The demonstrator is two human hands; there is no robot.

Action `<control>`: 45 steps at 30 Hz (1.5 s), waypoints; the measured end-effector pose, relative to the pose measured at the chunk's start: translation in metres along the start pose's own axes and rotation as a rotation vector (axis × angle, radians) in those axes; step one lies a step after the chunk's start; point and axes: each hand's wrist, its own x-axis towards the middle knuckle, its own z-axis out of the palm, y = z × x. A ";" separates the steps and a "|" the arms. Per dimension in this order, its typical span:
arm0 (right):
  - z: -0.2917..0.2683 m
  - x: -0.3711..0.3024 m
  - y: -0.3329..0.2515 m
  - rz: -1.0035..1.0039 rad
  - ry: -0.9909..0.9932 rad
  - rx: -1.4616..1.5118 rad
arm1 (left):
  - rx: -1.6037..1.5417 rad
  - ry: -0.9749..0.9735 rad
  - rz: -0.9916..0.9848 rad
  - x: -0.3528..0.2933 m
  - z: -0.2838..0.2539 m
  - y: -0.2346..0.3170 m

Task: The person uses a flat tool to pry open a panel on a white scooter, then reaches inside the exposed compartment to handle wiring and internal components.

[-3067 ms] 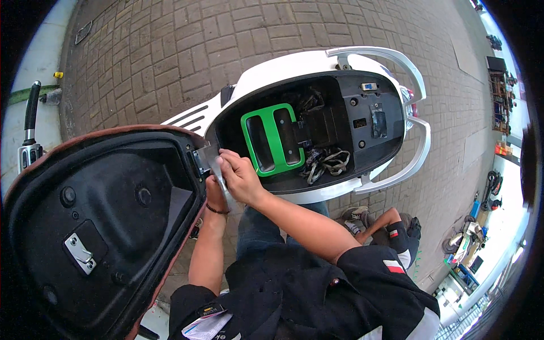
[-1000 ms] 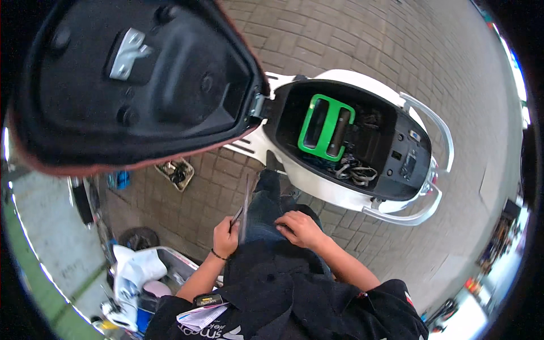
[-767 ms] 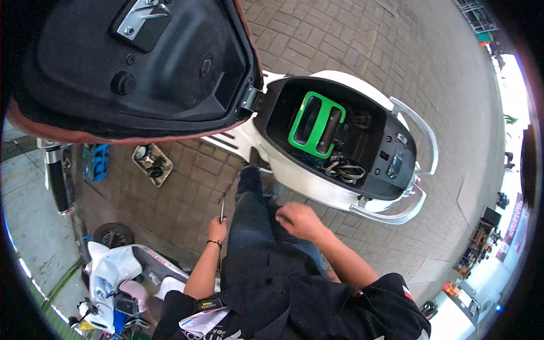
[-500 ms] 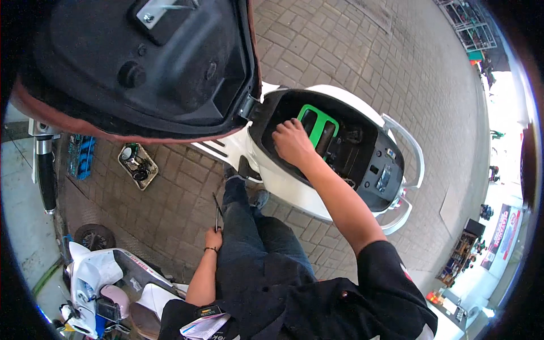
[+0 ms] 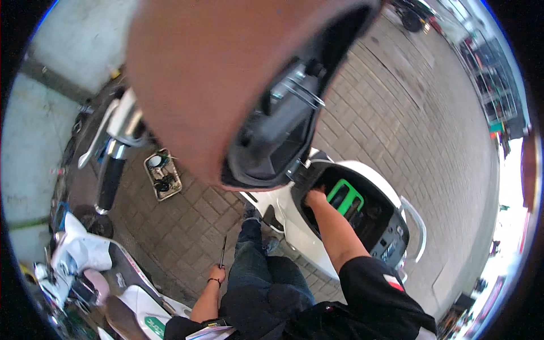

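A white scooter [image 5: 311,241] stands before me with its brown-covered seat [image 5: 187,73] raised. Deep in the black storage compartment [image 5: 391,226] under it, my right hand [image 5: 315,197] reaches toward the end near the seat hinge [image 5: 296,168]. Its fingers are mostly hidden in the dark there. A bright green frame-shaped piece [image 5: 346,198] lies in the compartment, just right of that hand. Low beside my leg, my left hand [image 5: 217,272] is closed around a long thin rod-like tool [image 5: 223,249], which points upward and away.
On the brick paving at left lies a tray [image 5: 163,175] with a cup and dark parts. A handlebar grip [image 5: 110,181] juts out near it. Another white scooter [image 5: 85,249] stands at lower left. A grab rail [image 5: 420,229] curves round the scooter's rear.
My right hand has moved off the green piece, deeper toward the hinge end of the compartment. The view has shifted, and the seat's brown outer side now shows. My left hand still holds the tool.
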 end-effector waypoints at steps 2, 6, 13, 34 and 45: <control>-0.002 0.000 -0.015 -0.036 0.023 0.127 | -0.026 -0.010 -0.088 -0.012 0.002 -0.014; 0.022 0.016 0.015 0.014 -0.028 0.116 | -0.031 -0.051 -0.131 -0.003 0.008 0.013; 0.003 0.019 -0.008 0.010 -0.199 0.032 | -0.058 -0.085 -0.098 0.009 0.011 0.013; 0.048 0.053 0.031 -0.051 -0.245 -0.390 | -0.019 -0.352 -0.169 0.047 0.033 0.030; -0.056 -0.116 -0.013 -0.095 0.286 -0.026 | 0.573 -0.471 -0.009 0.134 0.000 0.047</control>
